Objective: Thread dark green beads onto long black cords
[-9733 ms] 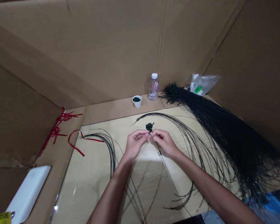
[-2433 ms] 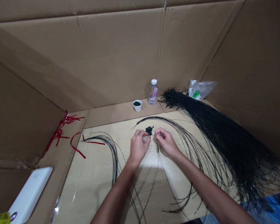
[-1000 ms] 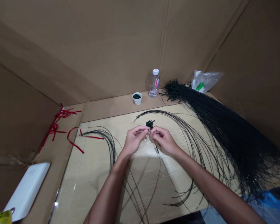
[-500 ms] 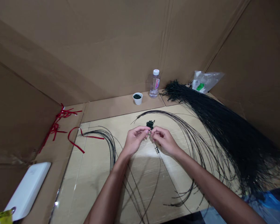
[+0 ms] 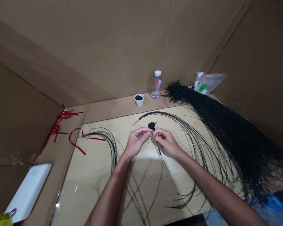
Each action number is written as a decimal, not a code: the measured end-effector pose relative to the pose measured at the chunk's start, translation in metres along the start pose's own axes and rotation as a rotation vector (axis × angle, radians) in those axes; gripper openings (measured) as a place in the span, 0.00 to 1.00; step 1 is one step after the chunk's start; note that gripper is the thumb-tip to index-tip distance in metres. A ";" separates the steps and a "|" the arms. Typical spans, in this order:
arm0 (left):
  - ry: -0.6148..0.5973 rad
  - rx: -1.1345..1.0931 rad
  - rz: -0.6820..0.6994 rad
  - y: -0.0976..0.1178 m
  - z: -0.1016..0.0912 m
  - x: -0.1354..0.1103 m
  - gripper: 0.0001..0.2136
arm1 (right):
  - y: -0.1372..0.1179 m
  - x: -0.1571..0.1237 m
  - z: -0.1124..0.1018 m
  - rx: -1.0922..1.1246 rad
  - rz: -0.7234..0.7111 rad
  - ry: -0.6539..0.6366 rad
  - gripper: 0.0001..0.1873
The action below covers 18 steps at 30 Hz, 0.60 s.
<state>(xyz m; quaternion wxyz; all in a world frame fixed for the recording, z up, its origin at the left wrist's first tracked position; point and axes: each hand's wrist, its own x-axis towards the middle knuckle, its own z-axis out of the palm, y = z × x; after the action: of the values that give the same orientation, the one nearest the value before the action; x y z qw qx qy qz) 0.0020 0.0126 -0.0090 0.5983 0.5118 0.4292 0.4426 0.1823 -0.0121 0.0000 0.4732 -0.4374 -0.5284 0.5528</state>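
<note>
My left hand (image 5: 137, 142) and my right hand (image 5: 165, 142) meet fingertip to fingertip over the taped cardboard surface (image 5: 96, 175). The right hand pinches a thin black cord (image 5: 160, 163) that carries a few dark beads (image 5: 158, 152) just below the fingers. The left hand pinches something tiny at the cord's tip, too small to name. A small heap of dark beads (image 5: 152, 125) lies just beyond the fingertips.
A white cup of beads (image 5: 139, 99) and a water bottle (image 5: 156, 84) stand at the back. A big bundle of black cords (image 5: 228, 131) lies on the right, with a plastic bag (image 5: 208, 82) behind. Loose cords (image 5: 112, 147), red ribbons (image 5: 61, 125) and a white device (image 5: 27, 193) lie left.
Between 2.4 s and 1 s ago my hands drew together from the bead heap, fingertips touching. Since then they have held nearly still.
</note>
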 end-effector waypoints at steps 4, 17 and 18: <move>0.002 -0.006 -0.006 0.000 0.000 0.000 0.15 | -0.001 0.000 0.001 0.000 0.003 0.002 0.04; -0.012 -0.021 -0.012 0.002 0.000 0.000 0.16 | 0.001 0.000 0.000 0.007 0.007 0.000 0.04; -0.018 -0.015 -0.011 0.003 0.000 0.000 0.16 | 0.000 0.000 0.000 0.010 0.006 0.002 0.04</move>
<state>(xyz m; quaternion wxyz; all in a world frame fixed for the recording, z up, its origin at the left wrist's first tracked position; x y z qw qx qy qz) 0.0019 0.0123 -0.0065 0.6085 0.5089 0.4232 0.4378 0.1827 -0.0123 -0.0005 0.4741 -0.4370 -0.5238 0.5567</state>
